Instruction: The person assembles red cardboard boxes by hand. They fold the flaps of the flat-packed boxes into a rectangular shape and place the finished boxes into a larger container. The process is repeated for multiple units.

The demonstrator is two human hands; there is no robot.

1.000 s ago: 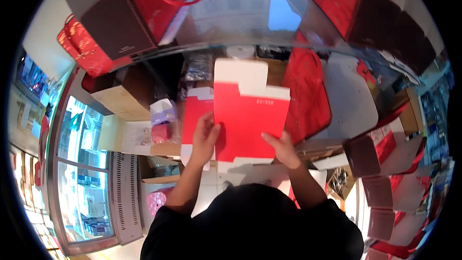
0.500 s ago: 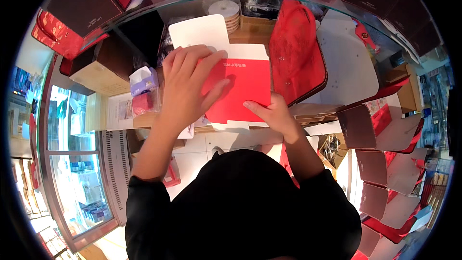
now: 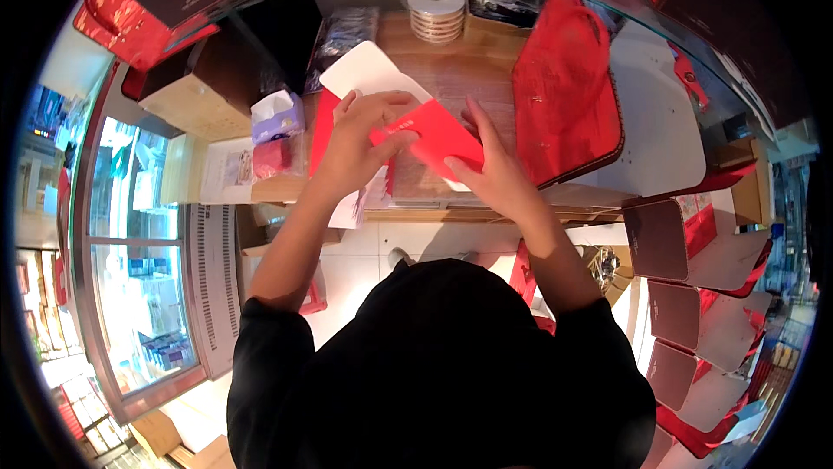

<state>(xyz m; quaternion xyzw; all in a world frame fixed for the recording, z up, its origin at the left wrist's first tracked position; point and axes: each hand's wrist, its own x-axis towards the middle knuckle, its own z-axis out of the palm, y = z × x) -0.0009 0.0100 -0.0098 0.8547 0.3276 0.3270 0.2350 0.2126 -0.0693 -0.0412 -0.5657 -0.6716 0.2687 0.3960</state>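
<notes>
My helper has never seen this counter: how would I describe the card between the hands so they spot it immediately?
Over the wooden surface, find the left hand and right hand. Between them is a red-and-white card. Its large, round-cornered white flap sets it apart from the red bag to its right.

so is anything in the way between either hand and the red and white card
Nothing visible: the left hand and right hand are both on the red and white card. The red bag sits to the right of the card, not between.
</notes>
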